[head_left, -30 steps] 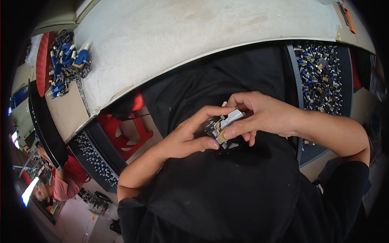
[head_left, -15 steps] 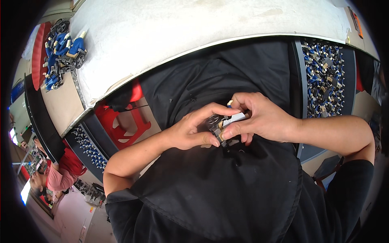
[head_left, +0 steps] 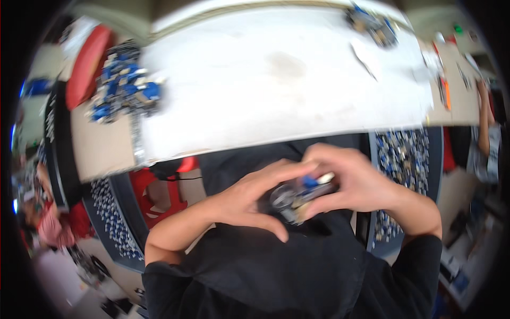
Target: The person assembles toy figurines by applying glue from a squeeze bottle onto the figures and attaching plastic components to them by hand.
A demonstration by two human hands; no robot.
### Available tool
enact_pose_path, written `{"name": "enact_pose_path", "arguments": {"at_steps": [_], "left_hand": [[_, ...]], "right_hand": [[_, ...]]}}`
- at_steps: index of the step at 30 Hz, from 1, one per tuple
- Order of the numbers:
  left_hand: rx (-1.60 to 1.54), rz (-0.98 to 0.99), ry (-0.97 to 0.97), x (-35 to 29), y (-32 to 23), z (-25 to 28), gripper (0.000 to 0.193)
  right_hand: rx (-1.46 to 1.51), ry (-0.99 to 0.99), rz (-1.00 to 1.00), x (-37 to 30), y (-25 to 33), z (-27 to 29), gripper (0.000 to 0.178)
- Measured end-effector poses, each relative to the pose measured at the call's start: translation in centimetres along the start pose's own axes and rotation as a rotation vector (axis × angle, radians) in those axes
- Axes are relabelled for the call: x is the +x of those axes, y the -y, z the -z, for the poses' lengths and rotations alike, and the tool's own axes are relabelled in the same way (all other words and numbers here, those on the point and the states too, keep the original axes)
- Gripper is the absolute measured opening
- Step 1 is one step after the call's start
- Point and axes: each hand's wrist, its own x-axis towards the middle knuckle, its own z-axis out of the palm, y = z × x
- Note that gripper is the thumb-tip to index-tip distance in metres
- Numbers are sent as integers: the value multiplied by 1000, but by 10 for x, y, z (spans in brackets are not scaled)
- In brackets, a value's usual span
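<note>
A small toy vehicle (head_left: 288,204) with a dark wheel, grey and tan parts and a blue-and-cream piece is between my hands, above my black apron (head_left: 287,271). My right hand (head_left: 361,183) is closed on it, with the thumb at its tan side and the fingers curled round the far side. Around the wheel end is my left hand (head_left: 241,199); its thumb stretches out apart from the toy, and its forefinger reaches toward the right hand's fingers. The other left fingers are partly hidden, and motion smears the toy's details.
Ahead stretches a white worktable (head_left: 228,95). Blue-and-grey toys lie in a pile (head_left: 125,90) beside a red container (head_left: 90,69), more toys (head_left: 372,26) at the far right. Part-filled trays stand at right (head_left: 401,165) and left (head_left: 114,218), near a red stool (head_left: 172,196). Another person (head_left: 50,226) sits left.
The view has swung, showing more of the table and its far right. The left thumb has come away from the toy. The toy has turned in my right hand.
</note>
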Motion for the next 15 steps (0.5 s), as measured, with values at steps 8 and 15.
{"name": "enact_pose_path", "arguments": {"at_steps": [8, 15], "left_hand": [[1087, -183, -598, -15, -77, 91, 49], [1465, 102, -944, -60, -108, 250, 37]], "right_hand": [[-1059, -873, 572, 79, 37, 123, 29], [-1456, -939, 317, 80, 39, 166, 32]]}}
